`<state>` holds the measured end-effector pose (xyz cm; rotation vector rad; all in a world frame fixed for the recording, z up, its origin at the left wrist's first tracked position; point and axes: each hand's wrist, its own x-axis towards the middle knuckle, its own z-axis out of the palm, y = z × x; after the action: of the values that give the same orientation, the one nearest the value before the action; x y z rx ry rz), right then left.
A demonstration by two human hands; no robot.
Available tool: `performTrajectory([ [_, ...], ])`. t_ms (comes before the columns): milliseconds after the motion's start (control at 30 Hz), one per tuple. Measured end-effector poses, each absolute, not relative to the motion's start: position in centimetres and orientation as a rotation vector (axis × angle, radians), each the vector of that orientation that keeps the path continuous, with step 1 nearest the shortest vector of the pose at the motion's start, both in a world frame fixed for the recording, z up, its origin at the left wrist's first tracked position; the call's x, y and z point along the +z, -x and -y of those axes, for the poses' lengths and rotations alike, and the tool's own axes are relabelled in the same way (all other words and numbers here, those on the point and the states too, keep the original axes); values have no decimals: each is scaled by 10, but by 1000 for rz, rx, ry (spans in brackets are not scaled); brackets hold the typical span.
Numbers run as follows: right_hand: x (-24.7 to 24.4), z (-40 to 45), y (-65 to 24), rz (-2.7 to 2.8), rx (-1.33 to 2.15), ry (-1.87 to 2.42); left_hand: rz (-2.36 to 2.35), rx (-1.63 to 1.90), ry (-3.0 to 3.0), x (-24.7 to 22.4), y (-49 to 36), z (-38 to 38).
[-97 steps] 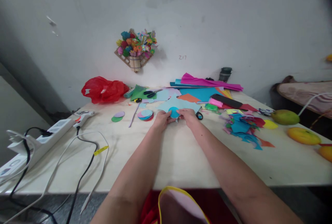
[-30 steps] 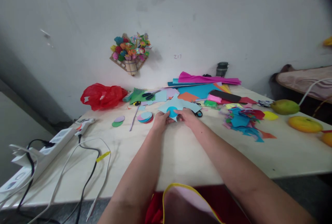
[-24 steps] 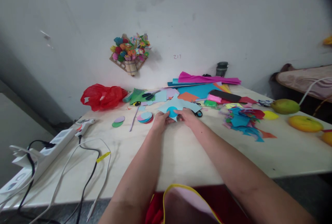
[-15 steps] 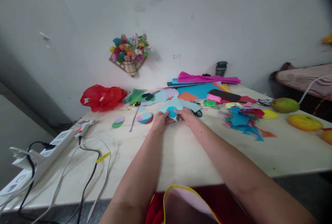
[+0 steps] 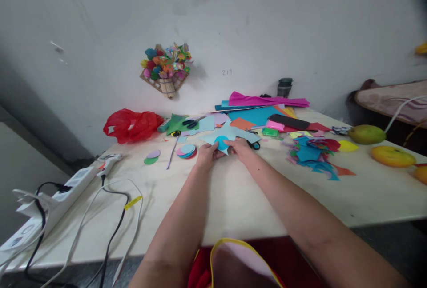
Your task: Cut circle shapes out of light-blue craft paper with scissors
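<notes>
Between my two hands is a bright blue paper circle [image 5: 221,142] lying against a larger pale blue sheet of paper [image 5: 216,134] with pointed, irregular edges. My left hand [image 5: 208,154] pinches the circle and sheet at the left, thumb on top. At the right side my right hand [image 5: 238,146] grips them the same way, its other fingers tucked beneath. Black-handled scissors [image 5: 255,145] lie just beyond my right hand, partly covered. Left of my left hand is a cluster of overlapping cut circles [image 5: 187,151] in several colours.
A lilac and a green circle [image 5: 151,160] lie further left, near a red plastic bag [image 5: 132,126]. A power strip [image 5: 63,197] with cables occupies the left edge. Paper scraps [image 5: 310,154], a black phone [image 5: 288,122] and mangoes [image 5: 367,134] lie to the right. More scissors [image 5: 191,123] rest at the back.
The pale blue sheet has tilted slightly between my hands, its upper edge sitting a little differently. Both hands keep their grip in nearly the same place.
</notes>
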<state>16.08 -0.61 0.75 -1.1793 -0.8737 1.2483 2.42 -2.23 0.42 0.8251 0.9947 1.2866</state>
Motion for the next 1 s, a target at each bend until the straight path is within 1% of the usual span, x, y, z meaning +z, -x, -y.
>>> performTrajectory([
  [600, 13, 8, -160, 845, 1222, 1174, -926, 1279, -822, 5, -23, 24],
  [1000, 9, 5, -160, 862, 1216, 1181, -902, 1286, -722, 10, -29, 25],
])
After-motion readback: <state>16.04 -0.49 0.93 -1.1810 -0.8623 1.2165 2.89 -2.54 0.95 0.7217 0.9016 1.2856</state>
